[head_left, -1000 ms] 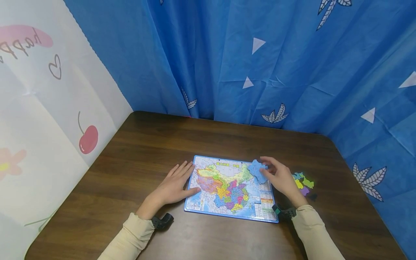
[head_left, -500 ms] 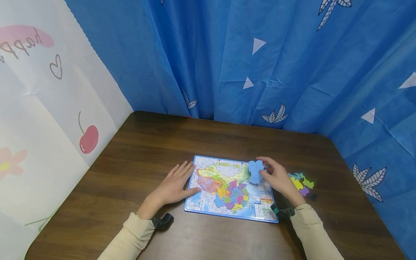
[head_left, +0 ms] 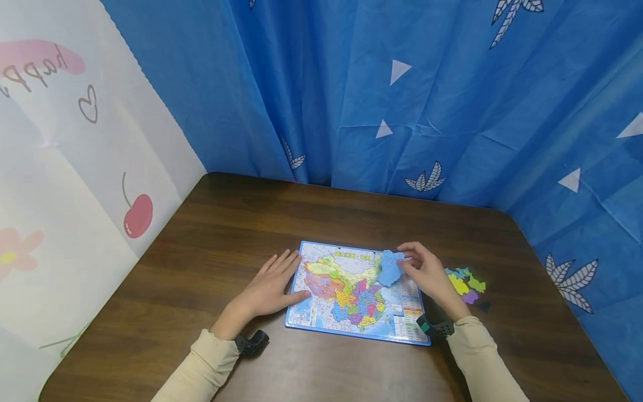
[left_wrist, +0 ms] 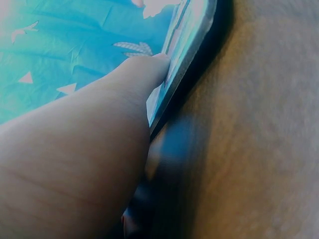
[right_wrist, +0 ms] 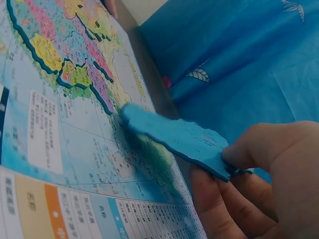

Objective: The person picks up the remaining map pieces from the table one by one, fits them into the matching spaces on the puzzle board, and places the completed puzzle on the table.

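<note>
My right hand pinches a blue map puzzle piece between thumb and fingers, over the upper right of the map puzzle board. In the right wrist view the blue piece is tilted, its far edge low over the printed map and its near edge in my grip. Several coloured pieces stand raised on the board there. My left hand lies flat with straight fingers at the board's left edge, its thumb on the surface. In the left wrist view the thumb presses the board's edge.
Several loose puzzle pieces, yellow, green, purple and blue, lie on the brown table to the right of the board, beside my right wrist. A small dark piece lies near them. A blue curtain hangs behind the table.
My right hand has turned the blue piece and shifted it slightly left and down over the board. More of the loose pieces now shows past the hand. The left hand stays put.
</note>
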`<move>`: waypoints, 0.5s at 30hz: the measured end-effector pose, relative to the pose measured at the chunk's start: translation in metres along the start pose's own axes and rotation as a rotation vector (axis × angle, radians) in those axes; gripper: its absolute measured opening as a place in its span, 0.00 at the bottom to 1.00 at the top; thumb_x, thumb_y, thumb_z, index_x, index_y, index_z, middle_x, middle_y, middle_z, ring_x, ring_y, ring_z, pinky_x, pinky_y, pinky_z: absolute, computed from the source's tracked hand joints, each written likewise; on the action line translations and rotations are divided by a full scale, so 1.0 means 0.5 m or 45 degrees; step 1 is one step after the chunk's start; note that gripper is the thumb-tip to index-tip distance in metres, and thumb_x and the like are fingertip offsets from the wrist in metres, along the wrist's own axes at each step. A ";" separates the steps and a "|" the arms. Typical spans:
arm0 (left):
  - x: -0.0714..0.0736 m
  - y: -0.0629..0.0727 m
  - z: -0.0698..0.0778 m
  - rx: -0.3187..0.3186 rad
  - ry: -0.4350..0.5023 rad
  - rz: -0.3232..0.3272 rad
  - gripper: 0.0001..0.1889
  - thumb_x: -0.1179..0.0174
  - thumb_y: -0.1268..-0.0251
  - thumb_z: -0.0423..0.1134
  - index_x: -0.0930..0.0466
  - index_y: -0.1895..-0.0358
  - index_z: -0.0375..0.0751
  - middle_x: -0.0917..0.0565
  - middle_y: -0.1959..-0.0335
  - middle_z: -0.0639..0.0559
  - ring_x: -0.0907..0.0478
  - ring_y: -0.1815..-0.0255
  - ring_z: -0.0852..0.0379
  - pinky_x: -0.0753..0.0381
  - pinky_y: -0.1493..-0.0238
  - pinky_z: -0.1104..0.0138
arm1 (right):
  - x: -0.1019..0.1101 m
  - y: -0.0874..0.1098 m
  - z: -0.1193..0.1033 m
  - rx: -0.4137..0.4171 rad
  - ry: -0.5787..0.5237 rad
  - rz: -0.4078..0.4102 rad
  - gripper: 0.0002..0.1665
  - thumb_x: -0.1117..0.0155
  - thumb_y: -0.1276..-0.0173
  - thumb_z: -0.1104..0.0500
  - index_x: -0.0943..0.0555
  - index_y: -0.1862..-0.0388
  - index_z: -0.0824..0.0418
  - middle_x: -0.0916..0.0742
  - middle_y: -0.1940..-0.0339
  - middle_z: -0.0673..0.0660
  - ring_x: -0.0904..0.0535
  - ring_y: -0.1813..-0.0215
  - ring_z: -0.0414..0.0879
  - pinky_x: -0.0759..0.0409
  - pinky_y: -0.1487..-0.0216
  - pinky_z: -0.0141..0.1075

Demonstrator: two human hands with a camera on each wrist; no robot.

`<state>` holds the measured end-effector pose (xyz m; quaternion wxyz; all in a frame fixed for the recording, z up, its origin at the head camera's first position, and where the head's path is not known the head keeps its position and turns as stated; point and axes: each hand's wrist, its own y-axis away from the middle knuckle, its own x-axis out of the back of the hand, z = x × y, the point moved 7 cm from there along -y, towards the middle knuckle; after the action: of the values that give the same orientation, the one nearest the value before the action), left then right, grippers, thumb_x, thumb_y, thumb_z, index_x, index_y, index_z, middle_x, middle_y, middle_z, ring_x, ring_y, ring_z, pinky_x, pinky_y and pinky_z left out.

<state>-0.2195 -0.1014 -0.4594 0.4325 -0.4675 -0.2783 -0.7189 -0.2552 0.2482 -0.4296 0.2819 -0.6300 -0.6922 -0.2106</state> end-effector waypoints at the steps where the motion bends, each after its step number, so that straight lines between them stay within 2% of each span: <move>1: 0.000 0.000 0.000 -0.001 0.000 0.001 0.50 0.46 0.31 0.70 0.46 0.17 0.40 0.47 0.15 0.44 0.56 0.14 0.44 0.57 0.16 0.46 | 0.000 0.000 -0.001 0.009 -0.003 -0.005 0.22 0.35 0.24 0.56 0.24 0.34 0.55 0.16 0.36 0.62 0.16 0.39 0.63 0.18 0.38 0.57; 6: -0.001 0.001 -0.001 -0.001 0.003 0.005 0.50 0.46 0.31 0.70 0.46 0.17 0.40 0.46 0.15 0.44 0.56 0.14 0.44 0.56 0.16 0.46 | -0.004 0.000 -0.006 0.033 0.044 -0.026 0.22 0.35 0.24 0.55 0.20 0.33 0.53 0.20 0.31 0.62 0.17 0.38 0.64 0.18 0.39 0.58; 10: -0.001 0.000 -0.001 0.000 0.006 0.003 0.50 0.46 0.31 0.70 0.46 0.17 0.40 0.46 0.15 0.44 0.56 0.14 0.44 0.56 0.16 0.46 | -0.008 -0.001 -0.010 0.065 0.104 -0.024 0.22 0.30 0.28 0.56 0.18 0.36 0.55 0.19 0.34 0.62 0.16 0.41 0.61 0.16 0.40 0.55; 15: 0.000 0.000 0.000 -0.005 0.004 0.003 0.50 0.46 0.31 0.70 0.46 0.17 0.40 0.47 0.15 0.43 0.56 0.14 0.44 0.56 0.16 0.46 | -0.013 -0.003 -0.024 0.159 0.175 -0.046 0.29 0.22 0.35 0.55 0.18 0.35 0.56 0.17 0.37 0.61 0.15 0.49 0.53 0.14 0.43 0.51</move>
<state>-0.2194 -0.1016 -0.4593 0.4329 -0.4675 -0.2756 -0.7198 -0.2548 0.2356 -0.4248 0.3637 -0.5826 -0.6943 -0.2150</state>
